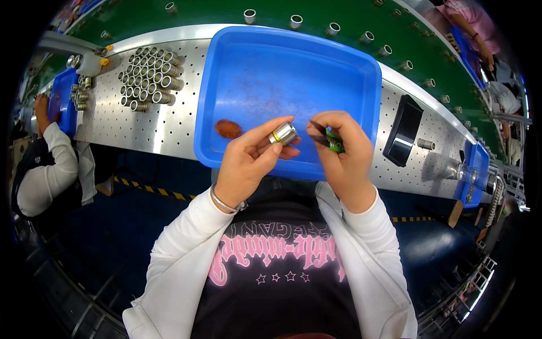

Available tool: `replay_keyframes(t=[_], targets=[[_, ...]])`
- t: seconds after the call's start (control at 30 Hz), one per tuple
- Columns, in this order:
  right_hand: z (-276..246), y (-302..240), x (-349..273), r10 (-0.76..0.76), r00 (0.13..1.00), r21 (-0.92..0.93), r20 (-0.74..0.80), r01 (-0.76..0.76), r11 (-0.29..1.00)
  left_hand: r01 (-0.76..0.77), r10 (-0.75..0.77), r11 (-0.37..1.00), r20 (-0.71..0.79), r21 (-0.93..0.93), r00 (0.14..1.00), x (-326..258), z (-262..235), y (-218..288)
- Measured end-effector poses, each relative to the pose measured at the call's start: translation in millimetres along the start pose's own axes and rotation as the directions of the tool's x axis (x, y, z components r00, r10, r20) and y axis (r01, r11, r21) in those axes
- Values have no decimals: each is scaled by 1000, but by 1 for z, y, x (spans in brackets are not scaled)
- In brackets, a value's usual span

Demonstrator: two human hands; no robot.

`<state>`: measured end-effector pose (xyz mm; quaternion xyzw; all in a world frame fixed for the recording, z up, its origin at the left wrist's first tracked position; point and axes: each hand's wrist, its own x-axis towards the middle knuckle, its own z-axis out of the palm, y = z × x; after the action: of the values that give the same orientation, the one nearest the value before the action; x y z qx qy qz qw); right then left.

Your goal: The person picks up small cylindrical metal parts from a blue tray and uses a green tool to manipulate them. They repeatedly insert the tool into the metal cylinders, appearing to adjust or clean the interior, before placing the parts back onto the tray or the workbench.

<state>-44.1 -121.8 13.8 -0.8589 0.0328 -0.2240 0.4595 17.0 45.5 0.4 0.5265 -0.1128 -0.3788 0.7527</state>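
- Fingers (261, 133) of the left hand (244, 162) pinch a silver metal sleeve (285, 133) with a gold-toned band, tilted over the near part of the blue plastic tray (271, 68).
- Fingers of the right hand (351, 150) grip a green-handled tool (335, 142), dark tip projecting leftward, apart from the sleeve; exact kind unclear.
- Reddish-brown fibrous clump (228, 129) lies in the tray's near left corner.
- Tray rests on a perforated metal counter (107, 129).
- Clustered sleeves (149, 76) occupy the counter left of the tray.
- Black rectangular object (403, 130) and single sleeve (426, 144) lie to its right.
- Spaced sleeves (296, 22) stand on the green belt (214, 11) beyond.
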Motion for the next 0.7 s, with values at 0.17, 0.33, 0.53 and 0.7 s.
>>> replay_keyframes(t=[0.17,0.33,0.53,0.7], targets=[[0,-14,6,23,1000,62,-16,-22,998,9,-20,995,-112,-100,993,2,-1,1],[3,-12,3,20,992,-15,121,-19,1000,-33,14,989,-128,-145,992,2,0,3],[7,-7,3,44,994,-10,98,-44,999,-44,31,990,-107,-130,994,0,-1,5],[6,-7,2,60,993,2,106,-60,998,-40,25,988,-102,-148,994,0,-1,4]])
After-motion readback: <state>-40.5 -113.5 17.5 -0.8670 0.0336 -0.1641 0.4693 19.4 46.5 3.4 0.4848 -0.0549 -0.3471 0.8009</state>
